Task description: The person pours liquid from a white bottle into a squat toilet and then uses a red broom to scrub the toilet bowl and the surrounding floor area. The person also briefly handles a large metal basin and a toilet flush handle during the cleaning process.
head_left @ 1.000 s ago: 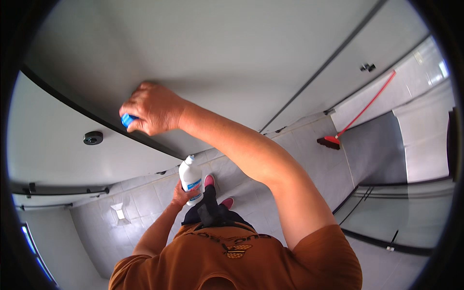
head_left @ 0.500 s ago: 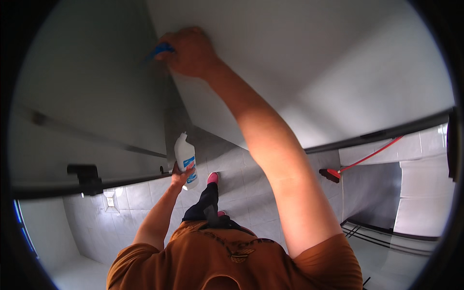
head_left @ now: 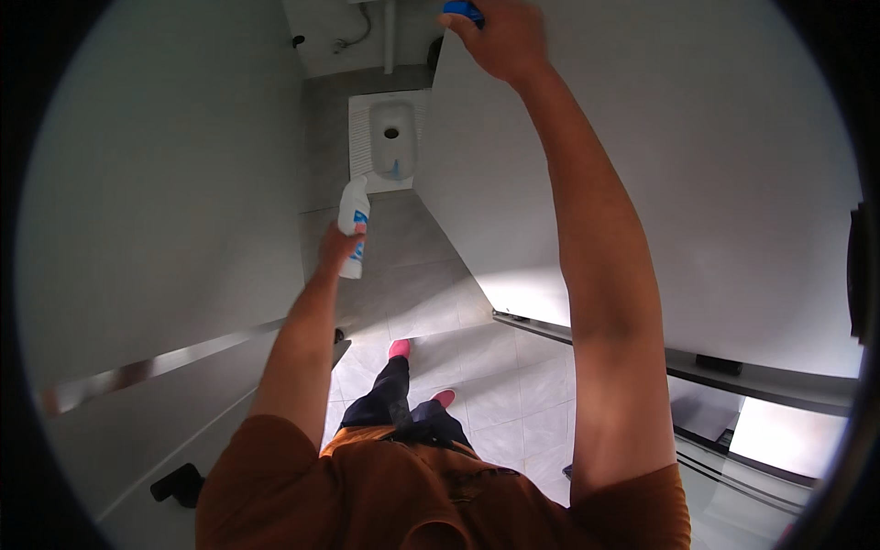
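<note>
Bottle (head_left: 357, 218) first: it is in the left hand (head_left: 339, 246), on the near side of the squat pan (head_left: 394, 148), white with a blue-and-red label, its nozzle end pointing toward the pan. The fingers there are wrapped around its body, closed on it. From where I stand I can't tell whether the nozzle hangs over the pan's near edge or stops short of it. The right hand (head_left: 504, 41) is raised to the right of the pan, in front of the right panel (head_left: 715, 183), with thumb and fingers pinching a blue piece (head_left: 463, 12); I can't tell if that is the bottle's cap, or if the knuckles touch the panel. A blue smear (head_left: 393, 170) lies inside the pan at its near end. Behind the pan a pipe (head_left: 390, 37) runs down the wall; to its left stands the left panel (head_left: 165, 183); pink shoes (head_left: 399, 349) are on the floor nearer than the pan. I'd judge the step in hand to be bringing the bottle up to the pan, or pouring. The next move seems to call for a firm left grip, a careful tilt and the right arm clear of the panel.
</note>
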Demonstrator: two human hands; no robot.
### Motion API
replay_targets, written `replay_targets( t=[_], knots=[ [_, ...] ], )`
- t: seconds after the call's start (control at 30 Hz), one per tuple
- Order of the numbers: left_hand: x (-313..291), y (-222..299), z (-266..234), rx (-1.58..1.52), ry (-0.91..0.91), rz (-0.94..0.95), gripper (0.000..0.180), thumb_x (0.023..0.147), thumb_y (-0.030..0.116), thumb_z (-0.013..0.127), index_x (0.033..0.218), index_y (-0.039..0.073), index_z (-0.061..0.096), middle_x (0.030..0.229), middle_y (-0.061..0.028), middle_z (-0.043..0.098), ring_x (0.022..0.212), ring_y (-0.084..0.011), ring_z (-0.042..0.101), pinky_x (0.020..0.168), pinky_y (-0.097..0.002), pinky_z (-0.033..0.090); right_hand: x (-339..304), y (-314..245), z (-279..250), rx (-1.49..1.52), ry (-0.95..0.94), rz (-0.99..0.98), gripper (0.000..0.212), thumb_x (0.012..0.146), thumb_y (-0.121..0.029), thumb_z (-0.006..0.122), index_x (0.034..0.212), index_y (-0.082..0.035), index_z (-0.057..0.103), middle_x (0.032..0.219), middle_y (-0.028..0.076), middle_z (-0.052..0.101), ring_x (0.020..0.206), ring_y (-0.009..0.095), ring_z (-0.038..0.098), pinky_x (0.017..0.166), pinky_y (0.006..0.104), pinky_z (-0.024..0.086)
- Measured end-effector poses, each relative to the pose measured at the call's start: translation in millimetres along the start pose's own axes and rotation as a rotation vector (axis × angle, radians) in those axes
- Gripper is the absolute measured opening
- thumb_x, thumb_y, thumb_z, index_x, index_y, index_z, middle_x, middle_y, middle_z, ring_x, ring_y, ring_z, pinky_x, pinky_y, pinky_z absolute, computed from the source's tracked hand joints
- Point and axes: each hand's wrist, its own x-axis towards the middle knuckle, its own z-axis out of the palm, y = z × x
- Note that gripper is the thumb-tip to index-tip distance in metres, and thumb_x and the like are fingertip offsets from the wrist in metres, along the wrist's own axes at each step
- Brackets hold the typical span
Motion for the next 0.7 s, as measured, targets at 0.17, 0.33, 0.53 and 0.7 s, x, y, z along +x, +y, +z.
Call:
replay_targets(
  t=[0.17,0.33,0.53,0.7],
  knots=[
    [63,98,-53,0.467,-0.064,0.023,0.069,0.061,0.043,0.08,0.117,0.008,0.057,0.109,-0.014,0.068,0.101,-0.0312,0.066,0.083,-0.0441,0.051,7,26,1,-0.088,0.043,0.015,0.021,0.08,-0.021,0.069,0.095,-0.008,0.063,0.08,0.012,0.065,0.081,0.036,0.06,0.078,0.0476,0.044],
    [106,175,-65,0.591,-0.043,0.172,0.069,0.063,0.041,0.08,0.12,0.01,0.057,0.113,-0.0129,0.067,0.103,-0.0306,0.065,0.084,-0.0429,0.051,12,36,-1,-0.067,0.09,0.041,0.018,0.078,-0.02,0.07,0.09,-0.008,0.063,0.078,0.012,0.065,0.081,0.035,0.059,0.079,0.0465,0.043],
    [109,270,-67,0.576,-0.012,0.341,0.069,0.064,0.039,0.082,0.12,0.008,0.058,0.109,-0.0149,0.068,0.1,-0.0298,0.067,0.083,-0.0435,0.051,12,47,-5,-0.057,0.084,0.05,0.016,0.076,-0.019,0.07,0.085,-0.008,0.062,0.077,0.011,0.063,0.08,0.034,0.059,0.079,0.0461,0.043],
    [149,271,-69,0.432,0.002,0.392,0.066,0.066,0.038,0.081,0.119,0.008,0.058,0.109,-0.0129,0.068,0.099,-0.0271,0.067,0.083,-0.0406,0.052,11,57,-6,-0.101,0.094,0.045,0.017,0.077,-0.02,0.069,0.085,-0.008,0.061,0.079,0.011,0.063,0.082,0.034,0.059,0.08,0.0463,0.042]
  ],
)
